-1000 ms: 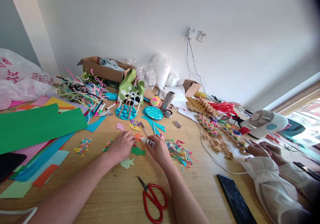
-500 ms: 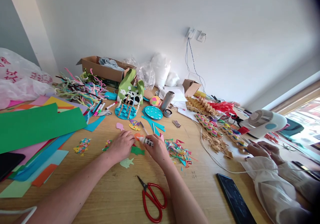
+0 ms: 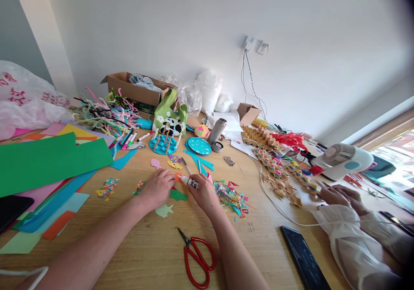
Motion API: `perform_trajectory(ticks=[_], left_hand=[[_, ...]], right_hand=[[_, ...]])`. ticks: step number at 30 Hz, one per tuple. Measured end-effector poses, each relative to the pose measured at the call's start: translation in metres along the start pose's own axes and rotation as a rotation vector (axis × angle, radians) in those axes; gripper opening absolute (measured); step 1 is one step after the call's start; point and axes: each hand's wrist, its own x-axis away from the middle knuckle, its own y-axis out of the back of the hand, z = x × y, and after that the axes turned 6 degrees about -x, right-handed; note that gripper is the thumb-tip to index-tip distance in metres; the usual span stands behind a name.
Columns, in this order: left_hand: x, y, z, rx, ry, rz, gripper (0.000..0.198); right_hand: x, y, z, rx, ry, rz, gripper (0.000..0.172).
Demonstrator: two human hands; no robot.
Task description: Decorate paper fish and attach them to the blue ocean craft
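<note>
My right hand (image 3: 206, 194) is wrapped around a white glue bottle (image 3: 193, 183), its nozzle tilted down to the left over a small orange paper cutout (image 3: 178, 176). The fingers of my left hand (image 3: 159, 188) are bent together at the cutout's left edge and hold it, partly covering it. Just below lie a dark green paper cutout (image 3: 178, 194) and a pale green fish-shaped one (image 3: 164, 211). A pink cutout (image 3: 155, 163) and a yellow decorated one (image 3: 174, 165) lie beyond my hands. Red-handled scissors (image 3: 198, 255) rest near my right forearm.
Colourful paper scraps (image 3: 230, 197) are heaped right of my hand. Green paper sheets (image 3: 48, 160) cover the left side. A metal flask (image 3: 217, 130) stands behind. At right are a phone (image 3: 304, 255), a white fan (image 3: 344, 160) and another person's hands (image 3: 341, 194).
The view has shifted very slightly. Both my hands stay in nearly the same place, with the glue bottle still tilted over the orange cutout.
</note>
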Motion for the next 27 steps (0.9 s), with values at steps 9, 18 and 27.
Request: perform_trajectory(ticks=[9,18,27], left_hand=[[0.0001,-0.0043,0.0015,-0.018,-0.004,0.003,0.027],[-0.0001,-0.0013,0.0001,-0.019,0.007,0.029,0.026],[-0.0003,-0.0013,-0.0006,-0.03,0.0,0.034,0.026]], right_hand=[[0.0013,0.0057,0.0043,0.0,0.008,0.026,0.024],[0.0013,0.0036,0.0064,0.047,-0.018,0.007,0.023],[0.0012,0.0002,0.0055,0.036,-0.012,-0.007,0.024]])
